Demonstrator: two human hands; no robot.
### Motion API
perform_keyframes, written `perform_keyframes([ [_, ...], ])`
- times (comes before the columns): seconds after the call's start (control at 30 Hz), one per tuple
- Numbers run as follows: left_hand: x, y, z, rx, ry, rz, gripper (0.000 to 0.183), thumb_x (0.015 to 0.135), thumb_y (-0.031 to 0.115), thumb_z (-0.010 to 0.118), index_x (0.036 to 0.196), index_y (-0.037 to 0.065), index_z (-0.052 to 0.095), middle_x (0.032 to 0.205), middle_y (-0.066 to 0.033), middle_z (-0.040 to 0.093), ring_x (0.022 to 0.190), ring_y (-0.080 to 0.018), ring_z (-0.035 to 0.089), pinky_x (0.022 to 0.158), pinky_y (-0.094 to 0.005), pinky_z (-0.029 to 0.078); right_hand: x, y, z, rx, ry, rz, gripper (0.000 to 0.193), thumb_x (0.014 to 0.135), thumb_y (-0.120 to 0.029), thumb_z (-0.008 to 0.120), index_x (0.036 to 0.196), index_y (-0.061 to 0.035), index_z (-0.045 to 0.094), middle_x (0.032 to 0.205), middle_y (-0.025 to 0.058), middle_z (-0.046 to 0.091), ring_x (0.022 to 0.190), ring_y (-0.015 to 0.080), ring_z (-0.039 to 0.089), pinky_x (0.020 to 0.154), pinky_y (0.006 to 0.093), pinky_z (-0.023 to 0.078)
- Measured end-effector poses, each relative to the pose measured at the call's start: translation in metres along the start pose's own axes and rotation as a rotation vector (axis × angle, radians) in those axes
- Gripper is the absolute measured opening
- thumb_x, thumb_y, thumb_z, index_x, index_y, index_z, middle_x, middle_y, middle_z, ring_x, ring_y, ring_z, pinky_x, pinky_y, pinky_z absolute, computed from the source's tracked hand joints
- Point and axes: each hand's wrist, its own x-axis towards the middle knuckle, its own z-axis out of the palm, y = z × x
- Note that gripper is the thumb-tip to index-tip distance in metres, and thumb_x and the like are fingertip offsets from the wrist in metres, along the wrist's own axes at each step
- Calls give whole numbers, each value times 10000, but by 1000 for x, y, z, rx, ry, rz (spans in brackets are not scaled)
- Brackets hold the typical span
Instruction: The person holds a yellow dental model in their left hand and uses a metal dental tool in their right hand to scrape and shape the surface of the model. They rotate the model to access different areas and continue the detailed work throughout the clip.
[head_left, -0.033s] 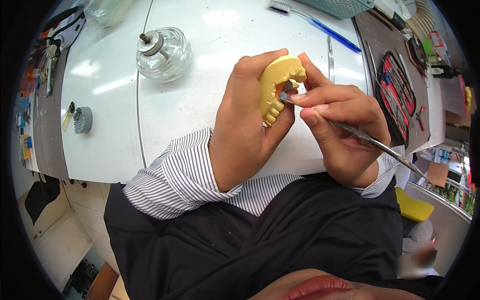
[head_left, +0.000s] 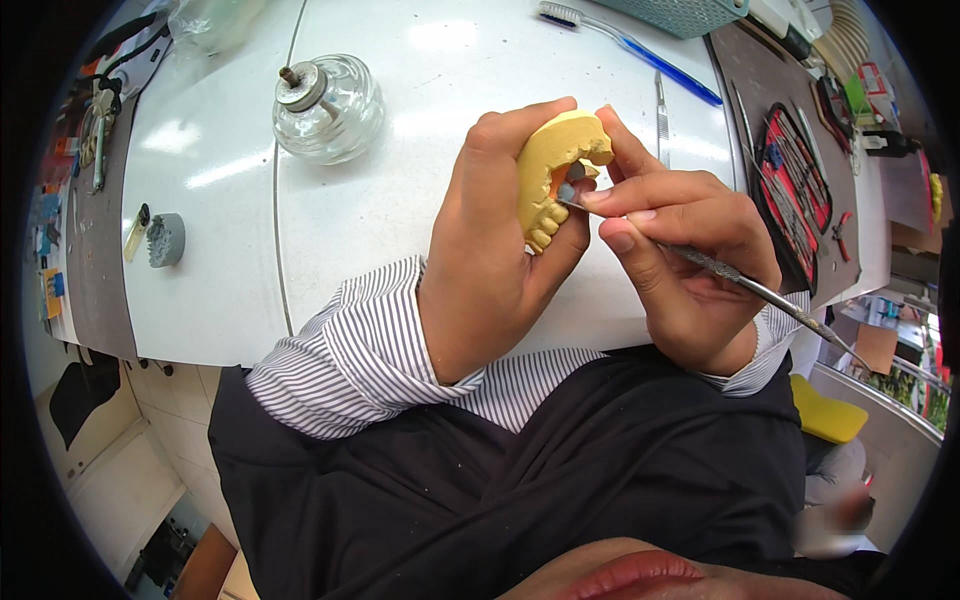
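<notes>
My left hand point(head_left: 478, 215) is wrapped round a yellow plaster dental model point(head_left: 537, 180), held up above the table with its teeth turned to the right. Dark grey and blue-grey pieces point(head_left: 568, 191) sit among the teeth, beside a patch of orange. In my right hand point(head_left: 690, 245) is a slim metal dental carving instrument point(head_left: 740, 277), pinched near its working end. Its tip meets the blue-grey piece on the model. My right index finger lies close to the model's teeth, and the long handle slopes down to the right.
On the white table point(head_left: 225, 270) stand a glass spirit lamp point(head_left: 328, 108) and a small grey block point(head_left: 166, 240). A blue toothbrush point(head_left: 640, 52) and a scalpel handle point(head_left: 662, 120) lie beyond my hands. To the right is a red-and-black instrument case point(head_left: 795, 180); a teal basket point(head_left: 690, 12) is behind.
The instrument's tip and my right fingertips have shifted very slightly at the blue-grey piece. My left hand and the model stay where they were.
</notes>
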Motion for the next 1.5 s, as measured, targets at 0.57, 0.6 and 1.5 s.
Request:
perform_keyframes([
  [0.57,0,2,1,-61,12,-16,432,901,127,549,1247,-30,343,1193,-140,437,1023,-177,520,860,-272,440,0,-1,-1,5,-6,-13,205,820,123,551,943,0,443,943,213,592,1016,369,594,1003,571,351],
  [0.6,0,2,1,-68,13,-12,431,902,126,548,1246,-31,341,1193,-140,437,1022,-176,520,860,-272,441,0,-1,-2,8,-10,-15,205,819,122,553,942,0,444,942,212,592,1017,370,593,1003,571,351],
  [1.5,2,3,0,-22,12,50,427,891,94,557,1234,-33,339,1170,-134,455,1006,-168,525,856,-265,440,-2,-1,0,7,34,-10,203,833,111,535,948,-17,429,929,193,594,993,325,607,982,543,395],
])
